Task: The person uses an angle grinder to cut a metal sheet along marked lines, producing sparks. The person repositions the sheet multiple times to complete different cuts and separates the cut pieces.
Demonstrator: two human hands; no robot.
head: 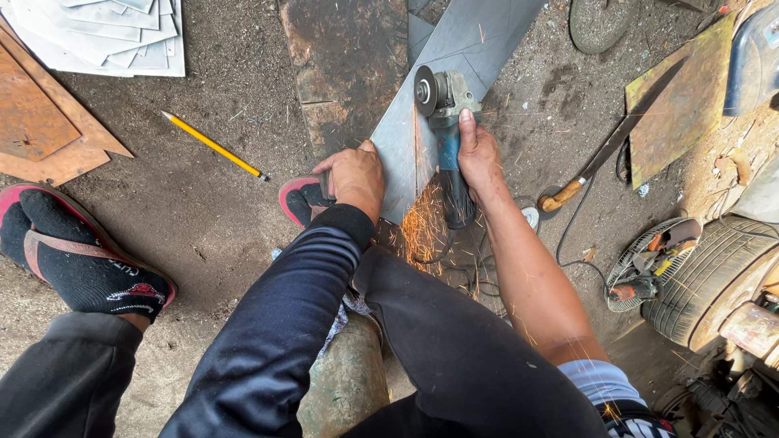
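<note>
A long grey metal sheet (462, 49) lies on the dirt floor, running from the top middle toward me. My right hand (477, 154) grips a blue angle grinder (445, 122) whose disc (424, 90) cuts into the sheet. Orange sparks (423, 227) spray back toward my legs. My left hand (355, 174) presses down on the sheet's near left edge. My foot in a red sandal (302, 199) rests just left of that hand.
A yellow pencil (213, 145) lies on the dirt to the left. Cut grey sheets (105, 32) and rusty plates (40, 122) sit top left. A machete (604, 154), a rusty plate (682, 105), a fan-guard tool tray (649, 264) and a tyre (714, 276) are right.
</note>
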